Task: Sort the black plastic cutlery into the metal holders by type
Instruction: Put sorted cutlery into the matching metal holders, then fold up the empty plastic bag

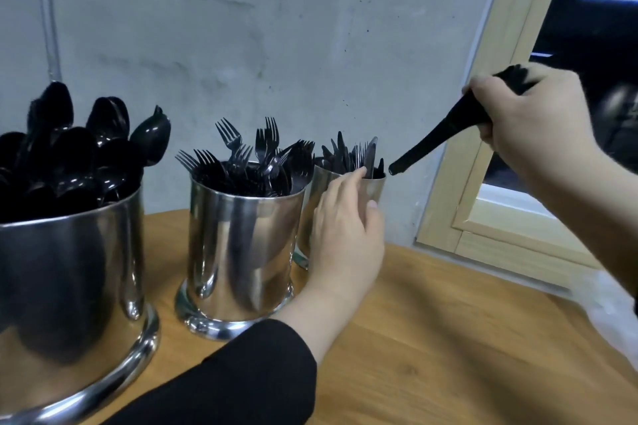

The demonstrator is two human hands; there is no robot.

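Three shiny metal holders stand on a wooden table. The left holder (69,269) is packed with black spoons (69,148). The middle holder (241,252) is full of black forks (248,155). The far holder (374,188) contains black knives (348,153). My left hand (345,228) wraps around the far holder's side, fingers near its rim. My right hand (531,121) grips a bundle of black cutlery (438,134), handle ends pointing down-left, just right of the far holder's rim.
The wooden table (448,338) runs to the right, with a pale plastic sheet (607,314) at its right edge. A grey concrete wall stands behind the holders. A light wooden window frame (483,217) is at the right.
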